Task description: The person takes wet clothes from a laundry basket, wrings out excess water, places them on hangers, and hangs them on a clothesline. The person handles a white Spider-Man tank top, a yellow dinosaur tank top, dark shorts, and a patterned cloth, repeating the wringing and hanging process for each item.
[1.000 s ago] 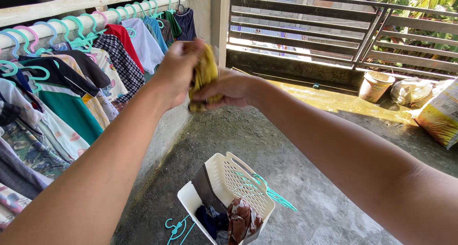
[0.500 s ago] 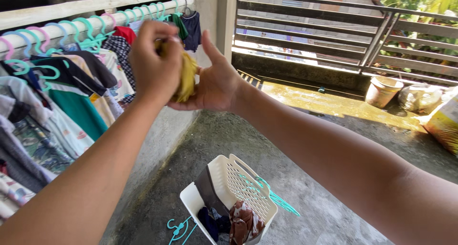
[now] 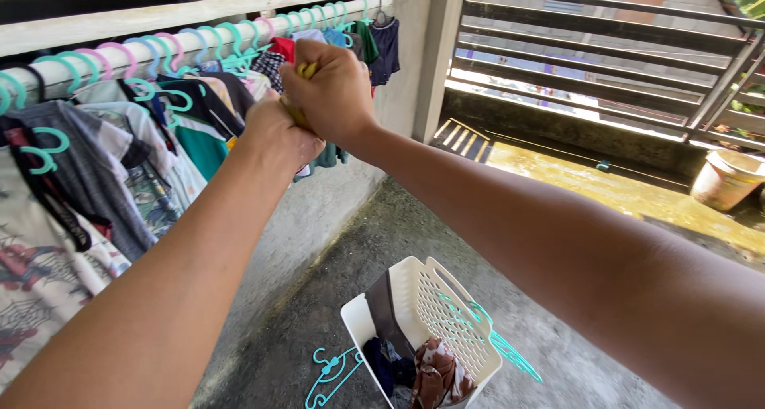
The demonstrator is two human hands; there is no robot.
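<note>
Both of my hands are raised together in front of the clothes rail. My left hand and my right hand are closed on a small yellow cloth, which shows only as slivers between the fingers. Just behind them a pale rail carries several shirts on teal and pink hangers. Below my arms, on the concrete floor, stands a white slotted laundry basket with a few dark and brown garments in it.
A teal hanger lies on the floor left of the basket, and more teal hangers lie against its right side. A slatted railing closes the far side. A pale bucket stands at the right on wet concrete.
My hands have moved up and left towards the rail and closed tightly over the yellow cloth, which now is nearly hidden. The view has swung left.
</note>
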